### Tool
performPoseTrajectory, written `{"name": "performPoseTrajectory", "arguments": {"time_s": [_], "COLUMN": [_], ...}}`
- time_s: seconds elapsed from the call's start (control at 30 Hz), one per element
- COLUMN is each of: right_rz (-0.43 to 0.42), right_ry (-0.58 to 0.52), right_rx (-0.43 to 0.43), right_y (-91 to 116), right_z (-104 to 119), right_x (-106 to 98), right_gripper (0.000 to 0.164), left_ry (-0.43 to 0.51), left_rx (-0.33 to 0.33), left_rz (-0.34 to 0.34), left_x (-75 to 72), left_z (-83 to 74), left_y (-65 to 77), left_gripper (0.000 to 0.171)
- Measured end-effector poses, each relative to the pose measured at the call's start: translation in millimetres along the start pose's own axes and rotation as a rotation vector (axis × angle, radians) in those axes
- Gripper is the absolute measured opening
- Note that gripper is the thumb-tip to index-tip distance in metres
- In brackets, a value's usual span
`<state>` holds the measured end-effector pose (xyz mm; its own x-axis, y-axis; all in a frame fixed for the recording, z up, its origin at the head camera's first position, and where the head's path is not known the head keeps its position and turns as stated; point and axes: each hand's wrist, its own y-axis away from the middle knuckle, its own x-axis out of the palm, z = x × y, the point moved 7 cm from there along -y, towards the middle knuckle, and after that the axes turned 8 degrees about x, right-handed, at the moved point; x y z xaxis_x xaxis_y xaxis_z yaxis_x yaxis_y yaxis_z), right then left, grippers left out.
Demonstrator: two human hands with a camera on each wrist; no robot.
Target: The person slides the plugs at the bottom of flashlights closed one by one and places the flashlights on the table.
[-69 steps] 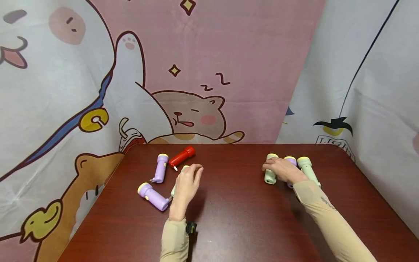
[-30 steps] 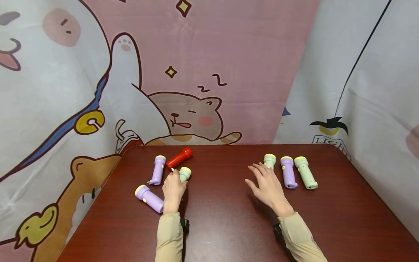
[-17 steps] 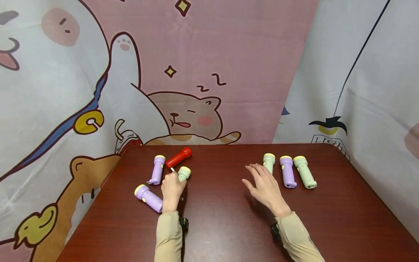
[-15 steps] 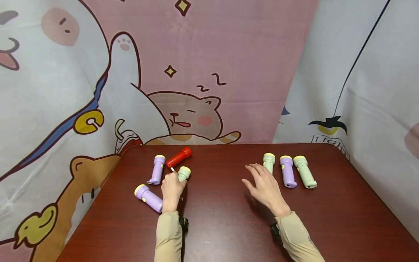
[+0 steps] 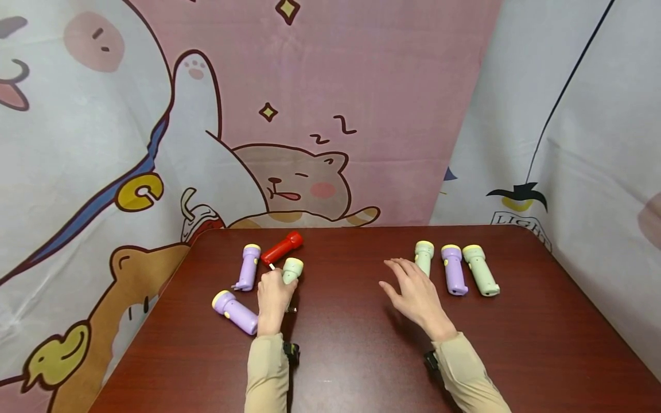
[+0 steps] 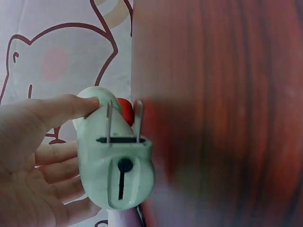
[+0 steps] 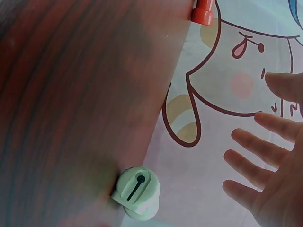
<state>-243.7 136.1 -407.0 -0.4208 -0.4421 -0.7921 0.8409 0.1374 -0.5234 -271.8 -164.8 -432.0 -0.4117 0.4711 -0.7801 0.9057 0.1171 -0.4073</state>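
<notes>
My left hand point(image 5: 273, 298) grips a pale green flashlight point(image 5: 292, 268) with a yellow rim on its head. In the left wrist view, the thumb lies along the flashlight's body point(image 6: 116, 175), and two metal plug prongs point(image 6: 124, 124) stick out at its tail. My right hand point(image 5: 415, 295) hovers with spread fingers and holds nothing. Just beyond its fingertips lies another green flashlight point(image 5: 424, 252), partly hidden by the hand; the right wrist view shows its slotted tail point(image 7: 139, 189). To the right of it are a purple flashlight point(image 5: 454, 271) and a third green one point(image 5: 481, 271), side by side.
A red flashlight point(image 5: 281, 249) with a white prong out lies behind my left hand. Two purple flashlights, one upper point(image 5: 248, 267) and one lower point(image 5: 234, 312), lie to its left. The brown table point(image 5: 351, 321) ends at a cartoon-printed cloth point(image 5: 403, 115).
The left hand has taken hold of the green flashlight and shifted it slightly up in the head view. My right hand has drawn back leftward from the right-hand row of flashlights.
</notes>
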Motion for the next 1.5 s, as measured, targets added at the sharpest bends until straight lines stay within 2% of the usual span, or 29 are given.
{"name": "performPoseTrajectory", "arguments": {"time_s": [0.43, 0.63, 0.77, 1.07, 1.33, 1.5], "right_rz": [0.016, 0.015, 0.033, 0.053, 0.056, 0.086], "right_ry": [-0.035, -0.055, -0.076, -0.09, -0.12, -0.119], "right_rx": [-0.047, -0.07, -0.079, -0.084, -0.097, -0.099], "right_y": [-2.9, -3.8, -4.5, -5.1, -5.8, -5.7], "right_z": [10.7, 18.2, 24.1, 36.1, 48.3, 56.2], "right_x": [1.2, 2.9, 4.9, 7.9, 11.0, 13.4], "right_gripper": [0.047, 0.049, 0.049, 0.049, 0.05, 0.05], "left_ry": [0.102, 0.182, 0.229, 0.357, 0.482, 0.527], "left_rx": [0.04, 0.027, 0.026, -0.012, -0.07, -0.086], "left_rz": [-0.07, -0.081, -0.113, -0.161, -0.151, -0.144], "left_x": [-4.4, -4.4, -5.3, -4.6, 0.5, 2.9], "left_z": [-26.9, -37.9, -44.3, -53.2, -58.7, -62.8], "left_y": [-5.6, -6.8, -7.1, -5.6, -4.2, -4.3], "left_gripper": [0.03, 0.032, 0.03, 0.033, 0.035, 0.035]}}
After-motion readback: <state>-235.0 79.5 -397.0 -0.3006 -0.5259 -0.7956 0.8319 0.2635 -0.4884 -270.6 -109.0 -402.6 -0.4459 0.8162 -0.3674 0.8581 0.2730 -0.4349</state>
